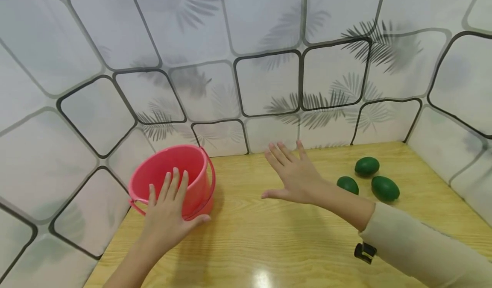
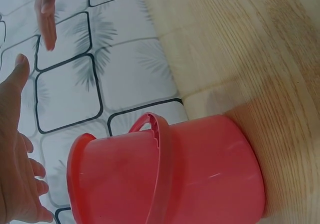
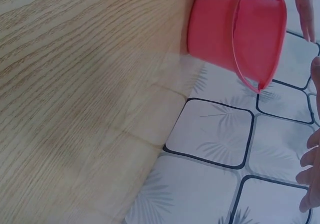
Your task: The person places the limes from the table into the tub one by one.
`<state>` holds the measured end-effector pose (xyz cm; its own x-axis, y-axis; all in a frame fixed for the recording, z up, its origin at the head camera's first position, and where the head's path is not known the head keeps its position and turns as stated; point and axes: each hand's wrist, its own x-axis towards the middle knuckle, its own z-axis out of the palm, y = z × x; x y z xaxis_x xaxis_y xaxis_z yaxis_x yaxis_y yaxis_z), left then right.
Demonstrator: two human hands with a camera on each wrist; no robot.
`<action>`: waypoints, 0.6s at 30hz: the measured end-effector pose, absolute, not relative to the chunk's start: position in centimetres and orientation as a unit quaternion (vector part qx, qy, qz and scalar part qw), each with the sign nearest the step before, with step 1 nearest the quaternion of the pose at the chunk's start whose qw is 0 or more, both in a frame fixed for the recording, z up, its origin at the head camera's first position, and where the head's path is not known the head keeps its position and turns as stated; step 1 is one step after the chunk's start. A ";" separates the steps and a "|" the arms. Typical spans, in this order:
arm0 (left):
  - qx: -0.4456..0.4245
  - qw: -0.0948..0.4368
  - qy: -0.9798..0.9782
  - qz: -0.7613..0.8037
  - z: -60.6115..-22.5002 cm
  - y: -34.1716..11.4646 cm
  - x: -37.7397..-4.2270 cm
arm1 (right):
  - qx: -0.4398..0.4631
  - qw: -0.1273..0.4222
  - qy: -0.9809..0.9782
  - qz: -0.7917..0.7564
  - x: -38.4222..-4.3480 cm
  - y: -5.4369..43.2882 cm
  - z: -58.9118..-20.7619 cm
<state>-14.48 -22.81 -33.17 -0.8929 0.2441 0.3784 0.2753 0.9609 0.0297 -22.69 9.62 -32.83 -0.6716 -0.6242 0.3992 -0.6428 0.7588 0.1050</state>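
Observation:
In the head view my left hand (image 1: pixel 165 219) is spread with straight fingers in front of a pink-red plastic bucket (image 1: pixel 200 196), holding nothing. The bucket stands upright at the left of the table, its handle hanging down at the side; its inside is partly hidden by my fingers. My right hand (image 1: pixel 294 174) hovers over the middle of the table, fingers spread and nothing in them. To the right of that wrist lie three dark green, egg-shaped fruits, one farther back (image 1: pixel 367 166), one at the right (image 1: pixel 385 189), and one partly covered by my forearm (image 1: pixel 347 185).
A light wood-grain table (image 1: pixel 246 236) is bounded by walls (image 1: pixel 269 83) with a rounded-square and leaf pattern at the back, left and right. On the right sleeve (image 1: pixel 415 241) sits a small black clip (image 1: pixel 365 252).

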 end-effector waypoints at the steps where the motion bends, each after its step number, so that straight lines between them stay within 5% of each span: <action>1: -0.134 0.191 -0.971 -0.042 -33.2 -22.9 -14.5 | 0.349 0.214 -0.912 0.025 -22.8 9.5 -32.9; 11: -0.128 0.205 -0.969 -0.047 -33.6 -23.6 -14.5 | 0.376 0.319 -0.869 0.035 -23.9 8.4 -33.5; 18: -0.122 0.213 -0.968 -0.049 -33.9 -24.2 -14.4 | 0.383 0.338 -0.859 0.028 -24.5 7.5 -33.8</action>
<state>-14.36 -24.16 -33.94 -0.8796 0.2156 0.4241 0.2570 0.9655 0.0420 -24.50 7.54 -33.83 -0.4781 -0.6396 0.6020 -0.6769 0.7051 0.2115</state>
